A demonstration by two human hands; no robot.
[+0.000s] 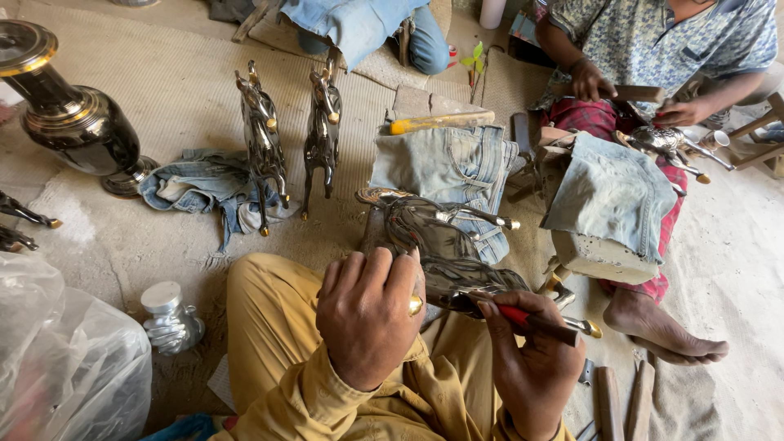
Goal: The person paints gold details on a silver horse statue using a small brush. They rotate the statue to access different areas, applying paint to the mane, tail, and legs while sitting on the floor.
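Observation:
A shiny dark metal horse figure point(441, 237) with brass-tipped legs lies on its side across a block draped in denim cloth point(453, 163), right in front of me. My left hand point(369, 314) presses down on its rear part, fingers curled over the metal. My right hand point(531, 359) grips a red-handled tool point(539, 322) whose brass tip points right, with its near end against the figure's body.
Two finished metal horses point(261, 139) point(322, 131) stand on the mat behind. A large dark vase point(69, 114) is at left, a plastic bag point(57, 359) and small silver jar point(170, 318) near left. Another person point(653, 49) works a metal piece point(665, 143) at right, bare foot point(665, 322) extended.

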